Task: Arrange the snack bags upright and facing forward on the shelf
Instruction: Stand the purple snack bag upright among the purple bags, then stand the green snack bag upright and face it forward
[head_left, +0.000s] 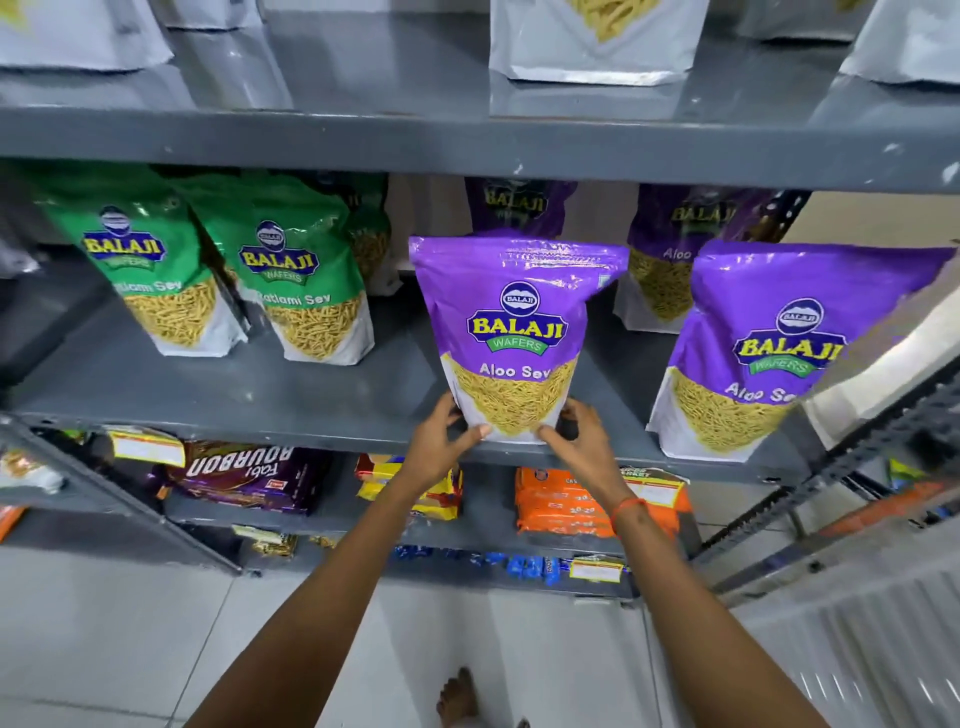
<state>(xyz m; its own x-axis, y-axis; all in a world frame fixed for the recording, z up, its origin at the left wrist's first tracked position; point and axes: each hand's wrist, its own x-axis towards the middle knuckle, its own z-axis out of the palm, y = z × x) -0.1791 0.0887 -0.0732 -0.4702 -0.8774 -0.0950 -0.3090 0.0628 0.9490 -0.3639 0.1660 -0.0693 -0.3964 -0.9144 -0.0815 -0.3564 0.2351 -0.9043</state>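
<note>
A purple Aloo Sev bag stands upright at the front edge of the grey middle shelf, label facing me. My left hand grips its lower left corner and my right hand grips its lower right corner. A second purple Aloo Sev bag stands upright to the right. Two more purple bags stand behind, partly hidden. On the left stand two green Ratlami Sev bags, upright, with another green one behind them.
The upper shelf overhangs the bags and carries white pouches. Below are biscuit packs: a brown Bourbon pack, yellow packs and orange packs. A second rack angles in at the right. My bare foot is on the tiled floor.
</note>
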